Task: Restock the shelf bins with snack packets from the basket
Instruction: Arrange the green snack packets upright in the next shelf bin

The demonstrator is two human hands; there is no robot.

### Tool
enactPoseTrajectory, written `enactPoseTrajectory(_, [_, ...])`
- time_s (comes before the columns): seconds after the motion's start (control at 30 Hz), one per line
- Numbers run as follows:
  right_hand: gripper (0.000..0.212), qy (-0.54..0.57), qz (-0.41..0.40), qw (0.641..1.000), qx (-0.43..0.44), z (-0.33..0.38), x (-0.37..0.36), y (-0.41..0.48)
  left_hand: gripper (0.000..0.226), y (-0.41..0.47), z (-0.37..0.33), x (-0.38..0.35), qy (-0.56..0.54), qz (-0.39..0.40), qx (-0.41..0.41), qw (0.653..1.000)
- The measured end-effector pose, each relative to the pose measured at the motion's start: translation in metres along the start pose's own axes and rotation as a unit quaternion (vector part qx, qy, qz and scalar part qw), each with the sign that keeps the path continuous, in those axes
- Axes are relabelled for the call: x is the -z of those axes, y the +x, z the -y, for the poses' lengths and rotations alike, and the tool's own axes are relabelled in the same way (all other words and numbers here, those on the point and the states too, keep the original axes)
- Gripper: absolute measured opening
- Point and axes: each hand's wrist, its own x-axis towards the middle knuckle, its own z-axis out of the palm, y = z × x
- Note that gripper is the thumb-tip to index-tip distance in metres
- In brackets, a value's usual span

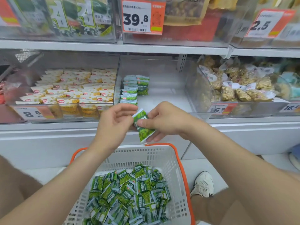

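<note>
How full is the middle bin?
Mostly empty. The middle bin holds only a short row of green packets along its left wall; the rest of its floor is bare.

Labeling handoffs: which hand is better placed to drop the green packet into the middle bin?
Right, probably: the right hand pinches the green packet, thumb over, fingers under; the left hand holds only its top corner. Free floor of the middle bin lies beyond.
</note>
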Motion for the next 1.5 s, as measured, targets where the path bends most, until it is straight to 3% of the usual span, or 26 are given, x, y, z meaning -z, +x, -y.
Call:
enactPoseTrajectory(0.1, [0.032,0.054,-0.069,0.996,0.035,0.003,0.005,0.0,0.01,0.006,-0.014,-0.002,-0.042,-0.065,0.027,0.997])
enactPoseTrajectory(0.2, [0.021,0.07,-0.068,0.993,0.063,0.002,0.006,0.005,0.009,0.012,-0.019,-0.001,-0.027,-0.07,0.018,0.997])
enactPoseTrajectory(0.33, [0.026,0.132,-0.036,0.985,0.108,0.002,0.01,0.015,0.008,0.031,-0.023,0.004,0.062,-0.08,-0.063,0.993])
enactPoseTrajectory(0.43, [0.026,0.1,-0.1,0.982,0.122,0.003,0.02,0.036,0.004,0.049,-0.028,0.005,0.146,-0.08,-0.137,0.977])
enactPoseTrajectory(0.5, [0.026,0.079,-0.154,0.979,0.105,0.001,0.029,0.056,0.008,0.064,-0.031,0.005,0.257,-0.061,-0.193,0.945])
enactPoseTrajectory(0.57, [0.027,0.051,-0.187,0.978,0.08,-0.002,0.039,0.078,0.02,0.083,-0.026,0.007,0.39,-0.023,-0.236,0.89])
enactPoseTrajectory(0.7, [0.03,-0.111,-0.212,0.971,0.025,-0.005,0.053,0.114,0.047,0.108,-0.01,0.016,0.558,0.046,-0.165,0.812])
enactPoseTrajectory(0.9, [0.033,-0.154,-0.232,0.956,-0.091,-0.016,0.06,0.178,0.045,0.118,0.005,0.02,0.548,0.052,-0.152,0.821])
enactPoseTrajectory(1.0, [0.07,-0.086,-0.205,0.97,-0.096,-0.017,0.059,0.206,0.043,0.118,0.007,0.02,0.567,0.065,-0.148,0.808])
enactPoseTrajectory(1.07, [0.077,-0.125,-0.197,0.967,-0.1,-0.017,0.058,0.218,0.039,0.117,0.007,0.021,0.582,0.078,-0.152,0.795])
enactPoseTrajectory(1.2, [0.062,-0.262,-0.264,0.925,-0.074,-0.016,0.052,0.229,0.03,0.117,0.006,0.022,0.605,0.087,-0.164,0.774])
enactPoseTrajectory(1.33, [0.073,-0.235,-0.313,0.918,-0.062,-0.016,0.051,0.233,0.032,0.117,0.006,0.022,0.617,0.085,-0.177,0.762])
enactPoseTrajectory(1.5, [0.031,-0.317,-0.269,0.909,-0.019,-0.019,0.049,0.229,0.036,0.117,0.003,0.021,0.608,0.081,-0.184,0.768])
